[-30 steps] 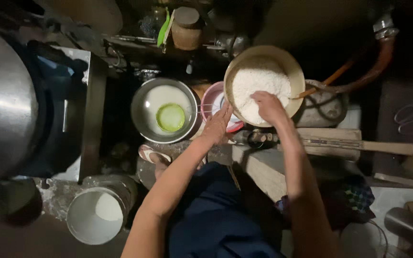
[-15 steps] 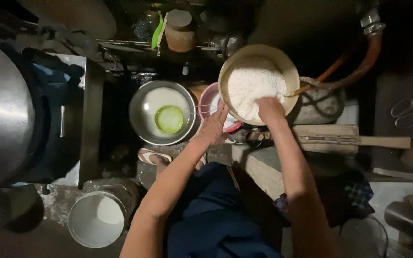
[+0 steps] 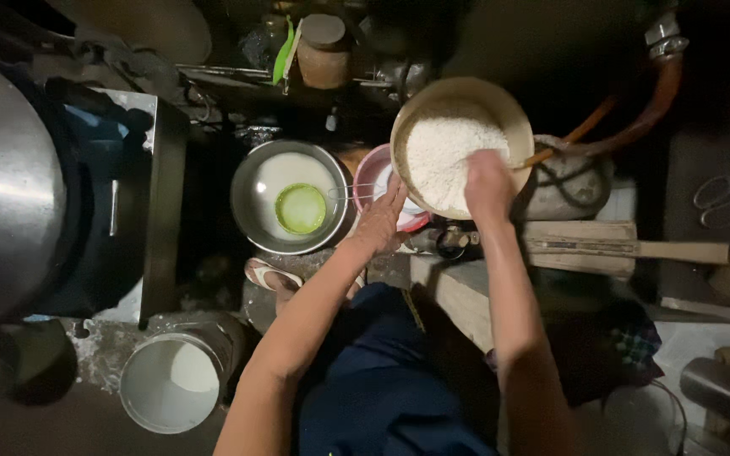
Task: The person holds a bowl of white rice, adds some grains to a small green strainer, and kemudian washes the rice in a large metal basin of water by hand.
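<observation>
Inside the round brass-coloured bowl (image 3: pixel 461 145), which stood tilted near the hose, lay white grainy rice (image 3: pixel 449 160). My right hand (image 3: pixel 488 181) was down in it, fingers loosely curled in the grains, gripping nothing firm. My left hand (image 3: pixel 382 221), fingers spread open, pressed the rim to steady it, beside the steel pan (image 3: pixel 291 208) of milky water.

Round brass-coloured bowl (image 3: pixel 500 105) of white grain (image 3: pixel 445 156), held at centre top.
Bowl tilted slightly toward the person, rim wide and thin, about half full; the grain is heaped, pale and granular. Right hand (image 3: pixel 489 181) lies in the grain at the near rim; left hand (image 3: pixel 382 221) supports the bowl's lower-left edge from outside.
</observation>
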